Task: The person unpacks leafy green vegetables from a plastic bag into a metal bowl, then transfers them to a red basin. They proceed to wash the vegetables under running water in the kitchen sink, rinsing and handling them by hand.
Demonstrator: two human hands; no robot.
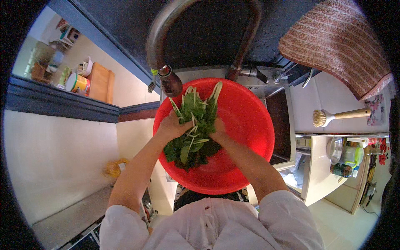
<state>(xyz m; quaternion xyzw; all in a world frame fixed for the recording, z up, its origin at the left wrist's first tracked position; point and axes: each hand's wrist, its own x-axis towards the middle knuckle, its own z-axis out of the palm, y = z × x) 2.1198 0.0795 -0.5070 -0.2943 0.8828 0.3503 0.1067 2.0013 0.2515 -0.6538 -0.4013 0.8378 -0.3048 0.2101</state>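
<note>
A bunch of leafy greens (197,107) with pale stems is held over the red plastic basin (253,125). My left hand (175,126) grips the bunch from its left side, thumb laid across the stems. On the opposite side my right hand (219,128) closes around the greens, its fingers partly hidden by leaves. Stem ends point toward the faucet, and the dark leaves hang toward me inside the basin. The spray head of the faucet (170,82) hangs just beyond the basin's far left rim. Whether water is in the basin, I cannot tell.
Behind the basin is a metal sink (279,125). On the right counter lies a wooden-handled scrub brush (340,117), below a hanging striped brown cloth (337,43). A cabinet door (325,175) stands open at lower right. A window opening with a wooden board (101,82) is at left.
</note>
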